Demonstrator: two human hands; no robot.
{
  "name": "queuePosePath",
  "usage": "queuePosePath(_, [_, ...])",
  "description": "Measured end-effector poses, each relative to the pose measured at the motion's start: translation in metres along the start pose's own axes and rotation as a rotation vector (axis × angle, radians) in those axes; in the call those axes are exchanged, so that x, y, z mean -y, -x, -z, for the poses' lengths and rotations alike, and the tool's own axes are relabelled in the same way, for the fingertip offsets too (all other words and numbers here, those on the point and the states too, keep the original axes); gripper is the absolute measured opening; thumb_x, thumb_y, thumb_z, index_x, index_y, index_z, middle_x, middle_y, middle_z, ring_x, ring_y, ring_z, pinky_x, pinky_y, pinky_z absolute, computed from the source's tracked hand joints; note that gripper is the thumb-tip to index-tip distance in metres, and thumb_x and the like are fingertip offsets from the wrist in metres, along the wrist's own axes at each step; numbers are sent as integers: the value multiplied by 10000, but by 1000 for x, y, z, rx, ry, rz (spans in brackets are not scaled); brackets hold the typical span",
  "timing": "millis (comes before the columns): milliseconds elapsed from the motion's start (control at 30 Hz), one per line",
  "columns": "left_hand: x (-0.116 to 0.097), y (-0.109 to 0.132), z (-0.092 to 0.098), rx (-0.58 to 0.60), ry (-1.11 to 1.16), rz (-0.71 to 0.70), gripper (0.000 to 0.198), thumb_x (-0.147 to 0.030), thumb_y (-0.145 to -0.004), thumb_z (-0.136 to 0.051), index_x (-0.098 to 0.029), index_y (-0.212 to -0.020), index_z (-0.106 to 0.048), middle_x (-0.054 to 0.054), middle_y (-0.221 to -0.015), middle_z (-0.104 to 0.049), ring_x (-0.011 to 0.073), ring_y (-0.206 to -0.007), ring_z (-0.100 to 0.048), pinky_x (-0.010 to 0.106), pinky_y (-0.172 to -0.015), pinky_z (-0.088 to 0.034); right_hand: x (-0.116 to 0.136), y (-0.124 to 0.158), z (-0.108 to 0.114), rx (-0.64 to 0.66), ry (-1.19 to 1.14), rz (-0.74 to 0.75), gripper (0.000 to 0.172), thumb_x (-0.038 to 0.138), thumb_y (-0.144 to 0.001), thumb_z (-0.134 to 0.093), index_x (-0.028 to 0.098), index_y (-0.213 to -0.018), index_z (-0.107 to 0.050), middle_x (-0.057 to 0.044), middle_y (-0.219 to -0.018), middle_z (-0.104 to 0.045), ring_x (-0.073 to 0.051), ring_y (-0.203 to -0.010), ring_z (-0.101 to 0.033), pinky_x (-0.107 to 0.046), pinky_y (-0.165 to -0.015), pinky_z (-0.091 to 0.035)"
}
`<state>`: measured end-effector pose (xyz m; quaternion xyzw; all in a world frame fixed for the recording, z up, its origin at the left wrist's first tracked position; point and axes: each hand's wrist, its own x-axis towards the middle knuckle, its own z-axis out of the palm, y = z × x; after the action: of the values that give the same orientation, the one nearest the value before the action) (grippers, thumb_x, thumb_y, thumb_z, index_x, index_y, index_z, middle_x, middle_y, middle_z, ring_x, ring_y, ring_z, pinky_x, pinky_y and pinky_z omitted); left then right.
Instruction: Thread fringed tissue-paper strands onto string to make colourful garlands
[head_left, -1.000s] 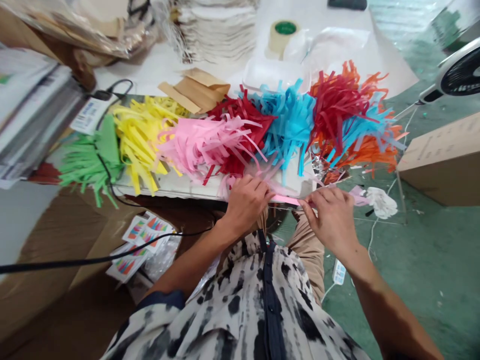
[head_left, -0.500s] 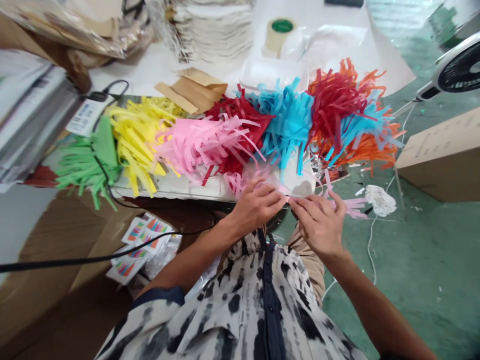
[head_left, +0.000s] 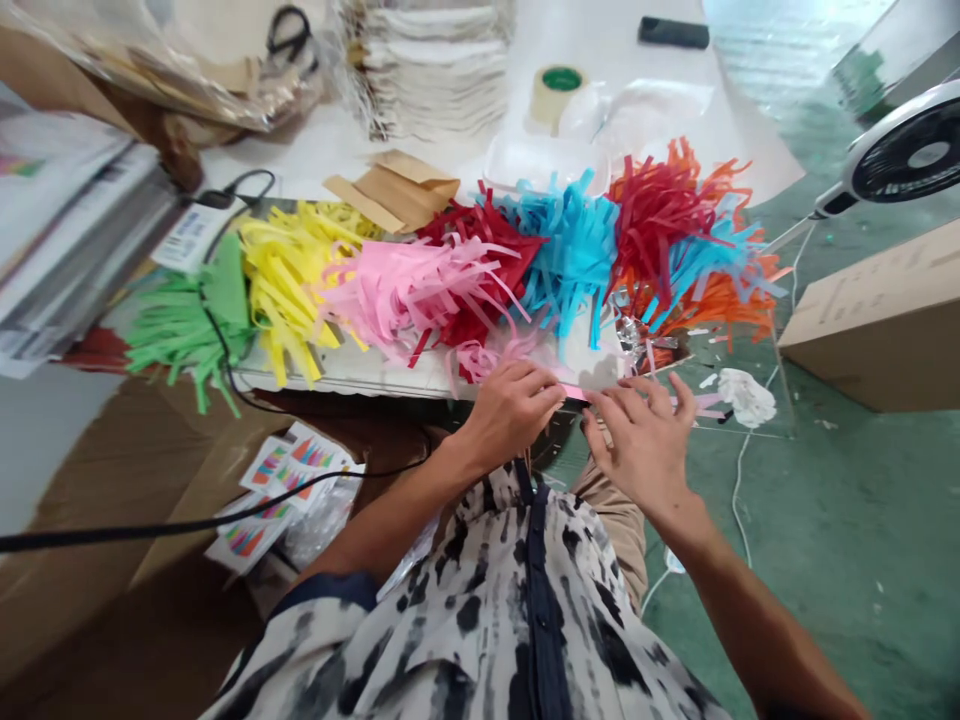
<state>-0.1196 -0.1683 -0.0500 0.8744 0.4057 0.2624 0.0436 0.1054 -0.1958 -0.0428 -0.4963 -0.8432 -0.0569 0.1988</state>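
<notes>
My left hand is closed, its fingers pinching pink fringed paper at the table's front edge. At the other end of that flat pink band, my right hand has its fingertips on the paper, with thumb and fingers bent round it and the little finger lifted. Pale pink strips hang out beyond both hands, partly hidden by them. Just behind lies a pink paper tassel, beside a dark red tassel and a blue tassel.
Green and yellow tassels lie left; red and orange ones lie right. Farther back are a brown paper piece and a tape roll. A black cable crosses left; a fan and carton stand right.
The fingers of my right hand have spread a little and shifted, and more of the flat pink band shows between the hands. The view has tilted slightly.
</notes>
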Motion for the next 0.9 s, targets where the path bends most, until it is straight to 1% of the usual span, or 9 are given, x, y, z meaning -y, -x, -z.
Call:
queuePosePath(100, [6,5,-2,-21,40,-15,156,-296,-1048,-622,-202,-1046,-747,62,-1059,-784,212,-1005,-686,386,-909,-528,-2,-2,-1,32,-48,-5,212,368,-1021,-632,288,-1191,-733,-54,-1104,-784,-315,-1165,-630,-606,-1229,-270])
queuePosePath(167, [9,11,-1,-48,40,-43,127,-263,-1042,-631,-204,-1058,-743,60,-1060,-779,204,-999,-690,365,-881,-527,-5,-2,-3,30,-76,-11,201,386,-1015,-656,292,-1168,-745,-35,-1080,-777,-297,-1142,-629,-597,-1227,-271])
queuePosePath(300, [14,20,-1,-98,29,-51,130,-237,-1049,-621,-201,-1103,-733,69,-1063,-776,191,-972,-699,348,-849,-533,-13,-2,-8,35,-158,8,178,366,-1011,-681,331,-1162,-769,-8,-1043,-781,-268,-1113,-633,-577,-1221,-267])
queuePosePath(400, [17,23,-3,-124,56,-70,119,-246,-1043,-637,-189,-1085,-732,67,-1049,-784,185,-947,-699,347,-851,-549,-19,-2,-11,12,-242,16,166,363,-998,-713,356,-1148,-785,4,-1008,-783,-248,-1074,-640,-555,-1200,-305])
queuePosePath(533, [20,26,-3,-122,93,-50,122,-244,-1044,-637,-207,-1063,-752,63,-1043,-792,176,-957,-701,335,-859,-563,-24,-1,-15,-5,-289,30,199,348,-980,-742,401,-1164,-798,16,-1008,-788,-229,-1033,-643,-565,-1203,-317])
queuePosePath(667, [22,27,-2,-109,97,-63,126,-237,-1041,-639,-224,-1043,-765,48,-1009,-801,169,-932,-700,331,-846,-564,-26,0,-16,-30,-306,47,157,316,-970,-755,383,-1096,-821,26,-998,-801,-224,-1040,-656,-576,-1217,-320])
queuePosePath(767, [25,30,0,-153,81,-80,97,-227,-1025,-668,-221,-1013,-764,45,-1013,-806,165,-949,-698,324,-857,-563,-27,-1,-16,-45,-319,74,134,300,-968,-758,370,-1063,-823,29,-978,-799,-212,-1018,-671,-566,-1213,-344])
queuePosePath(833, [27,33,1,-175,80,-94,94,-209,-1019,-676,-217,-1043,-767,51,-1063,-813,165,-1009,-699,320,-892,-560,-28,-1,-17,-43,-309,99,183,294,-969,-758,366,-1128,-812,20,-973,-788,-202,-980,-674,-566,-1211,-355])
queuePosePath(900, [28,38,1,-174,65,-101,134,-209,-1027,-667,-236,-1105,-773,46,-1107,-820,167,-1081,-699,328,-933,-547,-28,0,-18,-33,-272,125,256,287,-976,-750,356,-1219,-788,5,-965,-773,-197,-941,-667,-570,-1204,-364])
